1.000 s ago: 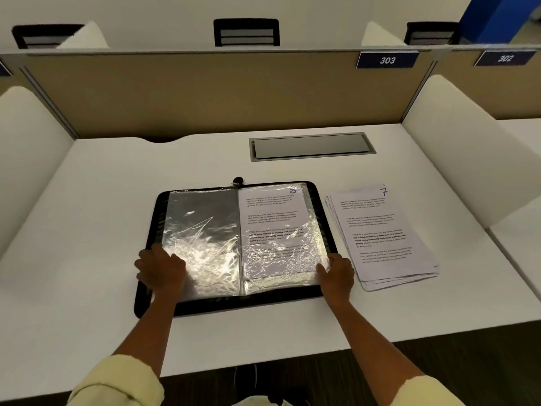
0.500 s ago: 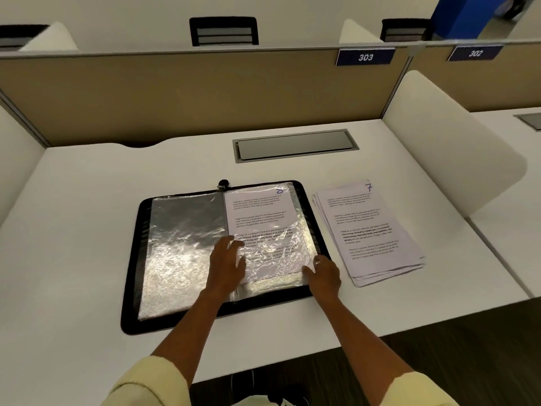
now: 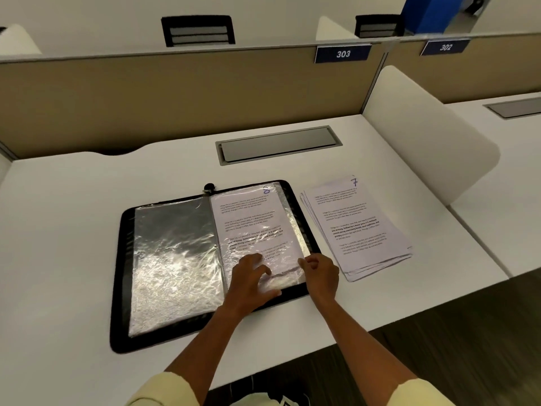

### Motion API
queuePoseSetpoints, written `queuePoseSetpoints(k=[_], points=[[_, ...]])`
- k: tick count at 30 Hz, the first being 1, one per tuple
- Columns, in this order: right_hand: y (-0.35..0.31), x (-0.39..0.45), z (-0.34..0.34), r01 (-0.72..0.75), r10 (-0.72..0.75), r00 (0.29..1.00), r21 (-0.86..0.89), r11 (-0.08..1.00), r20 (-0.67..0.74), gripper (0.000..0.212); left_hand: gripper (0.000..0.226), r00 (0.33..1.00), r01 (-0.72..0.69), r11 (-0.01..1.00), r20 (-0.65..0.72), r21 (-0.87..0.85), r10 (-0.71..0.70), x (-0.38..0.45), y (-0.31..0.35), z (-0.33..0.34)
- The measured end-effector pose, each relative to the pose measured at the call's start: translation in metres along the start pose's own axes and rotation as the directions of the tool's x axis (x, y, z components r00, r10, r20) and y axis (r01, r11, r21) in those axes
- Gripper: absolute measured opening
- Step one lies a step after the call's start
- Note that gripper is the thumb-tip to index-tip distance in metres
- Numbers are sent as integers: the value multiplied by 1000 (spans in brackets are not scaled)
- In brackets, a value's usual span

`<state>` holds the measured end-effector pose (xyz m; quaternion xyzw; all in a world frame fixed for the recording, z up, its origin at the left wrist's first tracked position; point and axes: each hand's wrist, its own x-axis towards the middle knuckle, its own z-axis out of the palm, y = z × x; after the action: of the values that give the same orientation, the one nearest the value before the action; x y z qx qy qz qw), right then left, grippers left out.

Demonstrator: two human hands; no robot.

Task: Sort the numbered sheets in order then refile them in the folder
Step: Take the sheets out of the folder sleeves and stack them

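**Folder open on the desk, both hands at its right page**

The black folder (image 3: pixel 123 276) lies flat, spine running away from the person, crinkled glossy sleeves catching light. Left hand (image 3: pixel 248 281) presses spread fingers on sheet 8 (image 3: pixel 251 221); right hand (image 3: pixel 320 272) pinches the sleeve's corner. Right of the folder, the stack (image 3: pixel 360 227) shows 7.

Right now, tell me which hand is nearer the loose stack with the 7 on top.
Right. The right hand grips the lower right corner of the folder sleeve, just left of the stack. The left hand presses the sleeved sheet 8, farther left.
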<state>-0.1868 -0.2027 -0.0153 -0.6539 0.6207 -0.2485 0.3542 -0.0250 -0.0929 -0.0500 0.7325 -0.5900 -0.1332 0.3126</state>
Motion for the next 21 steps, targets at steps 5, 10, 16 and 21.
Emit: queuePoseSetpoints(k=[5, 10, 16, 21], points=[[0, -7, 4, 110, -110, 991, -1, 994, -81, 20, 35, 1000, 28, 1000, 5, -4, -28, 4, 4, 2], [-7, -11, 6, 187, -191, 968, -41, 982, -164, 17, 19, 999, 28, 996, -24, -87, -30, 3, 2, 1], [-13, -15, 4, 59, -33, 988, 179, 982, -149, 27, 12, 994, 90, 976, -40, -198, -100, 1, 2, -3], [-12, -25, 3, -147, 203, 975, 422, 895, -90, 12, 26, 990, 126, 959, -30, -255, -138, 5, 7, -5]])
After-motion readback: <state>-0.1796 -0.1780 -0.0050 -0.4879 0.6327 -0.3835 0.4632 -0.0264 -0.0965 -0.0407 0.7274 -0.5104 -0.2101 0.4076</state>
